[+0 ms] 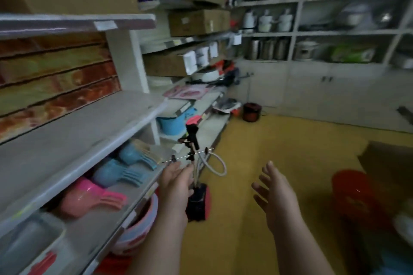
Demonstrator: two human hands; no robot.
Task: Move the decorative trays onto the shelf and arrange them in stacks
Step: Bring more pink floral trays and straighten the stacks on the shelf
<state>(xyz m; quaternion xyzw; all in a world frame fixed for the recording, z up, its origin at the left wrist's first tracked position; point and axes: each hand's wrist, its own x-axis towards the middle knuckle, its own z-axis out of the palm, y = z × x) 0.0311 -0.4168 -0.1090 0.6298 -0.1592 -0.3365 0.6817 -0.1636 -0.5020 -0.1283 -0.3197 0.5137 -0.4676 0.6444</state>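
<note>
A stack of decorative trays (pixel 53 82) with red, orange and green patterns fills the left shelf bay, lying flat one on another. The grey shelf board (pixel 73 136) below them runs toward me. My left hand (pixel 176 183) is low in the aisle beside the shelf edge, fingers spread, holding nothing. My right hand (pixel 274 196) hovers over the yellow floor, palm turned inward, fingers apart and empty. Both hands are well away from the trays.
Pink and blue plastic scoops (pixel 105 187) lie on the lower shelf. A black and red stand with a hose (pixel 197 185) sits on the floor by my left hand. A red bucket (pixel 357 198) and a cardboard box (pixel 388 163) stand at right. White shelving with kitchenware (pixel 312 29) lines the far wall.
</note>
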